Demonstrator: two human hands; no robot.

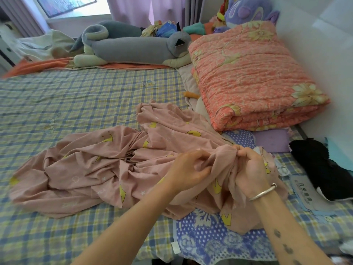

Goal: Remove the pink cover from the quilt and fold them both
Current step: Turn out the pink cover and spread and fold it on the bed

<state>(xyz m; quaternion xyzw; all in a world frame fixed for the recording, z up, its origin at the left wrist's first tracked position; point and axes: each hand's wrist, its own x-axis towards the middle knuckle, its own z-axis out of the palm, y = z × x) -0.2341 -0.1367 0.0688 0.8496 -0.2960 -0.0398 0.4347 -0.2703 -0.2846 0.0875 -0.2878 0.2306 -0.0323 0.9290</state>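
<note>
The pink cover (91, 169), printed with yellow crowns, lies crumpled across the plaid bed sheet (76, 96) in front of me. The orange floral quilt (252, 77) sits folded in a thick stack at the right, against the wall. My left hand (189, 169) grips a bunched part of the cover with curled fingers. My right hand (250, 169), with a silver bangle on the wrist, grips the same bunch just to the right, knuckles up. The two hands are close together, with the fabric gathered between them.
A long grey plush toy (131, 46) and a purple plush (248, 10) lie at the head of the bed. A blue dotted cloth (210, 240) lies under my arms. Black clothing (321, 165) sits at the right edge by the white wall (324, 44).
</note>
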